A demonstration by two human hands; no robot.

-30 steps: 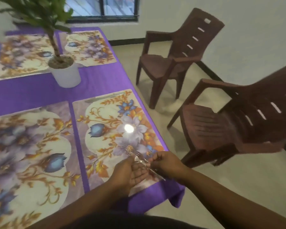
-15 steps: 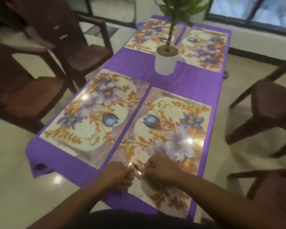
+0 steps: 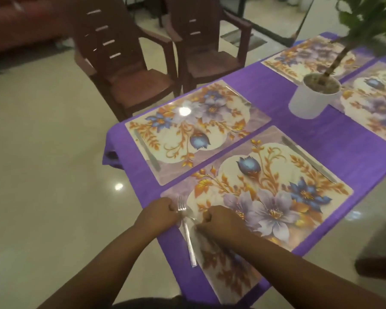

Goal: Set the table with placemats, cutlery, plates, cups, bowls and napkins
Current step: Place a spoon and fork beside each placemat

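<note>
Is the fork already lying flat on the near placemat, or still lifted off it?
Lying flat. The fork rests along the near placemat's left edge, tines pointing away, with the left hand and right hand at its neck.

Four floral placemats (image 3: 198, 130) lie on one purple-clothed desk (image 3: 299, 103). One fork (image 3: 185, 228) and three knives (image 3: 308, 159) are visible. One white potted plant (image 3: 312, 97) stands there, and two brown chairs (image 3: 129, 70) are beside it.
</note>
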